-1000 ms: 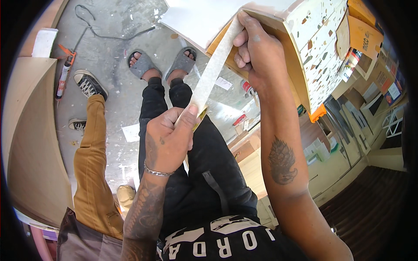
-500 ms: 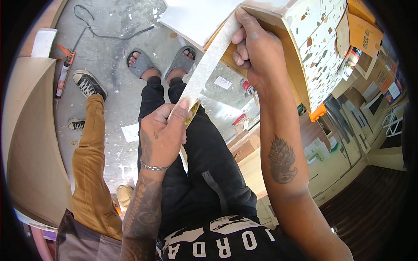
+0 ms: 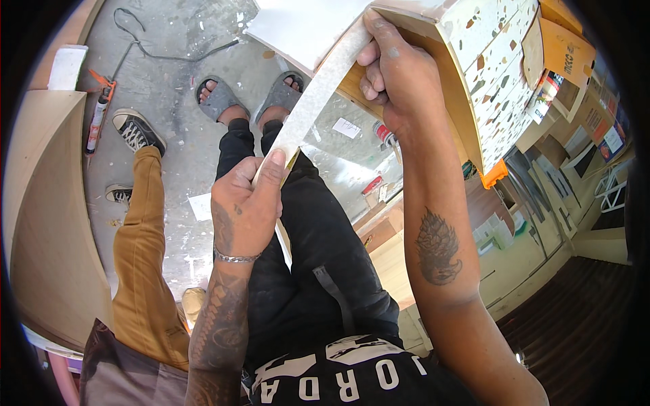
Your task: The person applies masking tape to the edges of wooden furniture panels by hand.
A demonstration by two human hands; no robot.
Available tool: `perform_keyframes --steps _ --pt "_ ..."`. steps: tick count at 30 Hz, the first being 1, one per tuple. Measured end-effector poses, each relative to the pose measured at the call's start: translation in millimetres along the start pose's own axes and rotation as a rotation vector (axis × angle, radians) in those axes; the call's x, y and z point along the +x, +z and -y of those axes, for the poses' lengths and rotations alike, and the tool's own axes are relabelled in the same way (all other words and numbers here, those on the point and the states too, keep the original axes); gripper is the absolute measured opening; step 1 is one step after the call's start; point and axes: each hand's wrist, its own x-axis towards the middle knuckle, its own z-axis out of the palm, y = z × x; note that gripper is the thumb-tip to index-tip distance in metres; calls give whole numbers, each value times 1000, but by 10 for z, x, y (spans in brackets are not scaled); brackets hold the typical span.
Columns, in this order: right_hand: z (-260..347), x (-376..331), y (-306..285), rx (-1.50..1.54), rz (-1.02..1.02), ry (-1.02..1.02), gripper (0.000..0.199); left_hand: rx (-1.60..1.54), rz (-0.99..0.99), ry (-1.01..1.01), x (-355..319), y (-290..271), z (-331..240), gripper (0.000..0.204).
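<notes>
While the left hand (image 3: 247,203) is closed in a pinch, thumb flat on top, it has hold of the lower end of a strip of pale tape (image 3: 323,88), with a bit of yellow peeking out just beside the thumb. The strip runs taut and slanted up to the corner of a wooden piece (image 3: 433,54), where the thumb of the right hand (image 3: 405,78) sits on its upper end. That hand's other fingers are curled in, but I can't tell if it's pinching the tape or just pressing it. Speckled white panel (image 3: 497,64) on the right, orange clamp (image 3: 495,176) at its bottom corner.
</notes>
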Motion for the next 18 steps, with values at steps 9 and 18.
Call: perform_keyframes --steps 9,18 --pt "51 -65 -16 -359 19 -140 57 -2 16 -30 42 24 21 44" --pt "-118 -132 -49 -454 26 -253 58 -9 26 -41 58 0 14 46"
